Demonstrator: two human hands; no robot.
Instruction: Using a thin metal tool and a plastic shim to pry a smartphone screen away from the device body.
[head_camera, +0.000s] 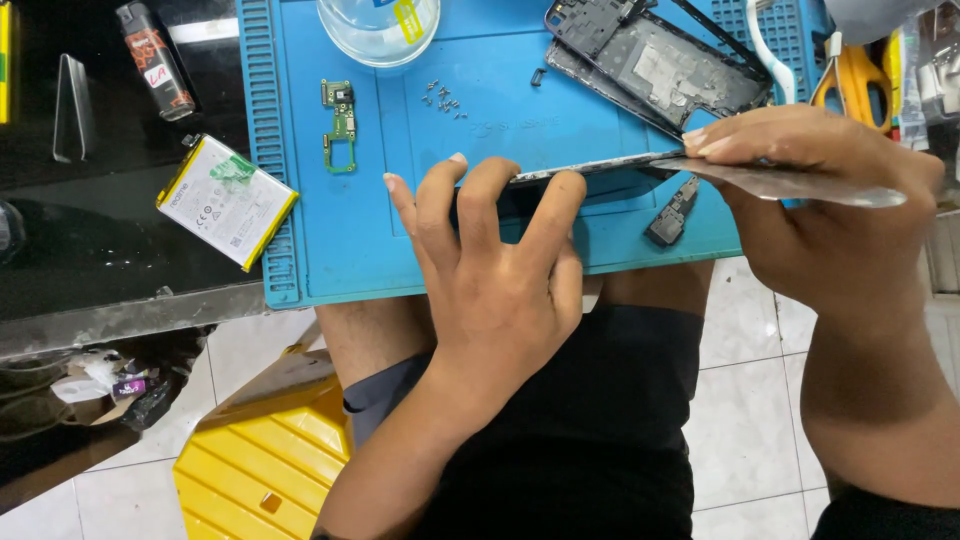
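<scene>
My left hand grips a thin phone screen panel held on edge above the blue work mat, fingers curled over its top. My right hand pinches a thin flat metal pry blade whose tip meets the right end of the panel's edge. A small black part lies on the mat just below the blade.
On the mat lie a black phone frame, a green circuit board, several tiny screws and a clear round dish. A white phone battery and a lighter rest on the dark bench. Orange-handled scissors lie far right. A yellow stool stands below.
</scene>
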